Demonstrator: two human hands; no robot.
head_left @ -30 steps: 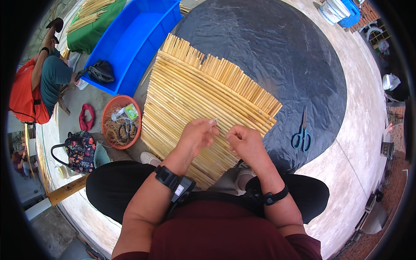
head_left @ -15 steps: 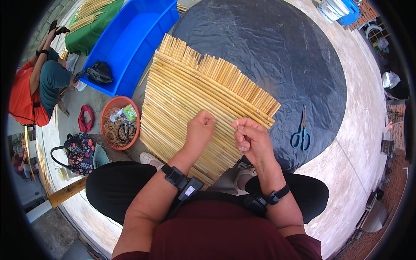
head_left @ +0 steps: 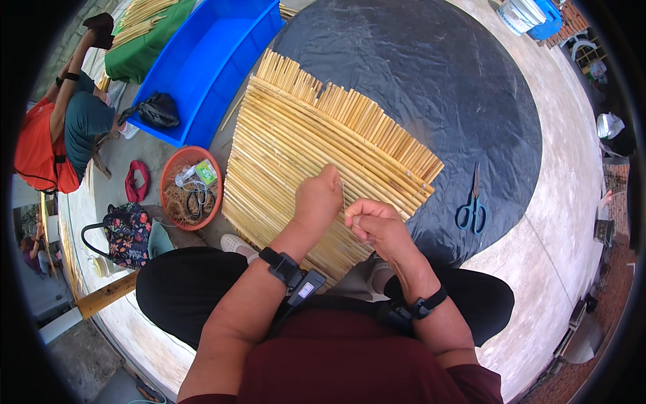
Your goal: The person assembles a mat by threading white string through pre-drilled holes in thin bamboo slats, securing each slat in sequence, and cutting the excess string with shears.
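Note:
A panel of pale yellow reed or bamboo sticks, laid side by side, rests in front of me, its uneven ends along the far edge. Over its near right part, my left hand is closed in a fist, thumb up. A thin pale thread runs from it toward my right hand, whose thumb and fingers are pinched together on it. Both hands are close together, a short gap between them. Dark-handled scissors lie to the right, out of reach of my fingers.
Black plastic sheeting covers a round surface beyond the panel. On the left stand an orange basin with fibres and another pair of scissors, a blue tub, a floral bag and a seated person in a red top.
My left hand has turned over and risen slightly, while my right hand has moved down and left. The thread between them now runs more steeply. The person's foot at left has shifted.

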